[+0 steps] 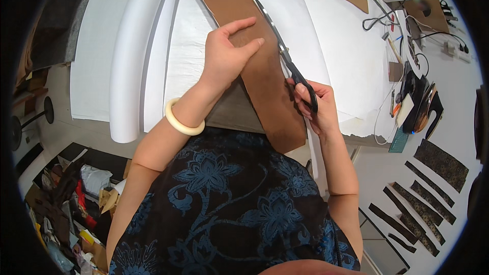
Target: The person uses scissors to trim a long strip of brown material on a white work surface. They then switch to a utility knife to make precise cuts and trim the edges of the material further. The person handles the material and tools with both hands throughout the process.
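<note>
Across the white surface [351, 71], a long brown strip [267, 86] is laid slantwise, with its near end close to the dark patterned garment [229, 198]; it is touched on top by the spread thumb and forefinger of the left hand [224, 53], though any grip from beneath cannot be told. Black scissors [292, 67] are clasped at the handles by the right hand [324, 104], blades along the strip's right edge, and a white roll [135, 61] is seen farther left

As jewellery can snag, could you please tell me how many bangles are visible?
1: a cream bangle, around the left wrist; the right wrist shows none.
</note>
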Available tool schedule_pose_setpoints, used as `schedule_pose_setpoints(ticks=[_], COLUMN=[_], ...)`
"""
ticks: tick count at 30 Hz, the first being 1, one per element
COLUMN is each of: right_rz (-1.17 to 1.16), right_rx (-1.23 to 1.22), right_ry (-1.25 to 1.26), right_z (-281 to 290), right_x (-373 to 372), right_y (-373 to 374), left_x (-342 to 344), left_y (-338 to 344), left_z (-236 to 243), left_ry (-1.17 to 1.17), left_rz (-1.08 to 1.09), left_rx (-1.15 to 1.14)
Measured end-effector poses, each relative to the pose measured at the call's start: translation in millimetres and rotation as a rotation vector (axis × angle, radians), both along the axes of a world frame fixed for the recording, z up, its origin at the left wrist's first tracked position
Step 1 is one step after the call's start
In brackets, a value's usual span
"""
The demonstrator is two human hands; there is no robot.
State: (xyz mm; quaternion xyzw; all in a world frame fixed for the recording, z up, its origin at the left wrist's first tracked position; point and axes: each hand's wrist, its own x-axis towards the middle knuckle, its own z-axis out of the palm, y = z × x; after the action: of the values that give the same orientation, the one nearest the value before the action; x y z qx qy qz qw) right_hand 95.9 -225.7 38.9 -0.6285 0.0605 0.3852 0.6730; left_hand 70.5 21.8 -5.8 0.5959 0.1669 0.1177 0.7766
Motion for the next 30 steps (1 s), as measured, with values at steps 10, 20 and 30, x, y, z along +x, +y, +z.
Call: schedule_pose_setpoints(ticks=[10, 20, 30], right_rz=[-0.007, -0.009, -0.004], right_rx=[0.055, 0.016, -0.016], right_ry=[-0.027, -0.042, -0.063], right_z=[-1.3, -4.1, -4.2], right_x=[11.5, 10.7, 11.5], right_y=[20.1, 20.6, 21.1], left_x=[-5.5, -6.5, -6.3], left_y=[-6.7, -6.1, -6.7], left_z=[3.3, 4.2, 5.0], left_ry=[0.01, 0.002, -0.007], left_rz=[-0.057, -0.067, -0.054], left_rx=[0.076, 0.099, 0.033])
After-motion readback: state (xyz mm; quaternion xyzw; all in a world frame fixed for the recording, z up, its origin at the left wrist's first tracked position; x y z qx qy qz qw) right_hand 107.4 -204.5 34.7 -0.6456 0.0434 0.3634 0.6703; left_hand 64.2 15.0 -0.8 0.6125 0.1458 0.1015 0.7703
